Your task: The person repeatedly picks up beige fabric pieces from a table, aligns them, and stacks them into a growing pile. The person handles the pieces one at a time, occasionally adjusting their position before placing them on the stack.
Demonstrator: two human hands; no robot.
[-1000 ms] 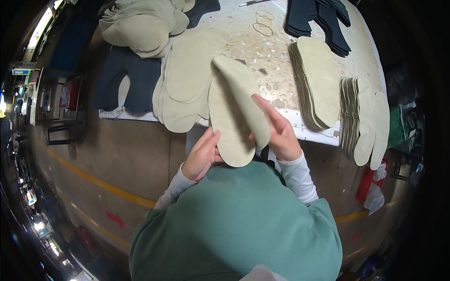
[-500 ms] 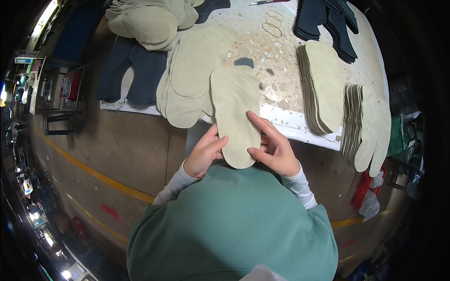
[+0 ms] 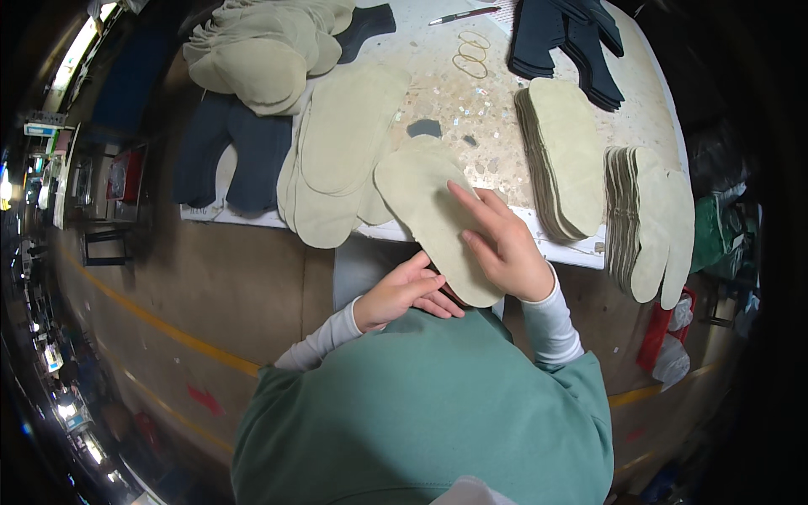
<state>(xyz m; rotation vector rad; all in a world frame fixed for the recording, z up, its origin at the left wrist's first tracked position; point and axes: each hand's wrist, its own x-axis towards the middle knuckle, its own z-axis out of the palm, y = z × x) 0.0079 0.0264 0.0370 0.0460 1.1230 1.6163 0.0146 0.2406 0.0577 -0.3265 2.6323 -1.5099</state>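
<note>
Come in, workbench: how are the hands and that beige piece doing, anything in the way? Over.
Right hand spread over beige sole-shaped piece. Left hand open at its near end. Loose beige pieces close on its left.

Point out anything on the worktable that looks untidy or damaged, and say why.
The worktable looks blemished: dark patches, perhaps wear or scraps, break its pale middle. The beige pile at upper left looks jumbled, unlike the neat stack at right.

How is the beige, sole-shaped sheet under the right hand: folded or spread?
Spread: the sheet shows both rounded ends, without a visible fold.
</note>
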